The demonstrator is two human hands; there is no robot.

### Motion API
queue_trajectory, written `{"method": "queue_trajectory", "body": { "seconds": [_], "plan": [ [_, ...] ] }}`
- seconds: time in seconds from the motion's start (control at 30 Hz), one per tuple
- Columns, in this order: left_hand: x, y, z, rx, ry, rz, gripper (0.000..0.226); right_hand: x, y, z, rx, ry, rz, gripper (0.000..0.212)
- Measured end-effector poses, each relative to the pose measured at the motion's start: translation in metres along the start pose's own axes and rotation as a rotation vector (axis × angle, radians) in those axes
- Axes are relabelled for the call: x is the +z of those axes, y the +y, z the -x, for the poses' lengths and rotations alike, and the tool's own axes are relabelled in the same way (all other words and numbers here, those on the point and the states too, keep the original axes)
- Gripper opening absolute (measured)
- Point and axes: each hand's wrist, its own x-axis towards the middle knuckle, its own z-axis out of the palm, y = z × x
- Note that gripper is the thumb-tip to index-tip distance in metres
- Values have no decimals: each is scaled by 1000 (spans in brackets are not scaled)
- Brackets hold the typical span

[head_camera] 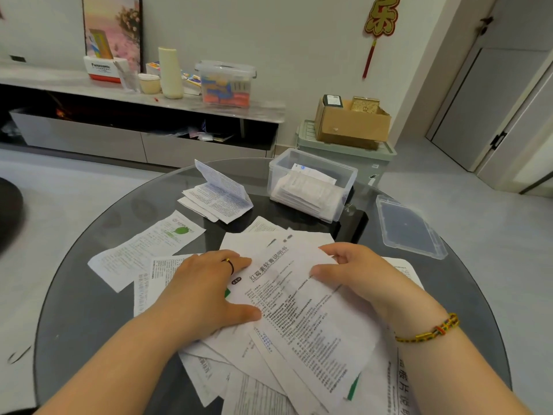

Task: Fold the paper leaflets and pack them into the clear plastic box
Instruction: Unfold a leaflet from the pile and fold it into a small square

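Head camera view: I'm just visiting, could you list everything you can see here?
table: one, dark glass, round, centre
loose leaflets: many, white, printed, spread over near table
top leaflet: one, white, atop the spread
folded leaflets: small pile, white, far middle of table
clear plastic box: one, far right of table, folded papers inside
lid: one, clear, table's right edge
storage tub: one, clear, colourful contents, on shelf behind
green bin: one, pale green, behind the table
cardboard box: one, brown, on green bin
ornament: one, red and gold, hanging top right
left hand: one, ringed, flat on top leaflet
right hand: one, braceleted, pinching top leaflet's edge
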Motion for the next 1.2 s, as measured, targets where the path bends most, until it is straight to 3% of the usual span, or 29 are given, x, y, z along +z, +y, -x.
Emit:
{"method": "queue_trajectory", "body": {
  "seconds": [0.13, 0.33, 0.57, 0.83, 1.0, 1.2],
  "plan": [
    [-2, 0, 1, -39, 8, 59, 86, -3, -3, 6, -4, -41, 50, 10],
    [-3, -4, -1, -136, 98, 339, 74, -8, -4, 10, -81, 93, 0, 21],
    [-7, 2, 2, -188, 198, 415, 63, -1, -2, 5, -352, 328, 95, 23],
    [-14, 9, 6, -164, 327, 654, 48, -3, -8, 10, -335, 410, -305, 24],
    [-18, 14, 8, -144, 309, 932, 14, 4, -9, 9, -238, 341, -625, 20],
    [-19, 16, 10, -163, 252, 1190, 21, 10, -7, 11, -198, 140, -526, 18]
  ]
}}
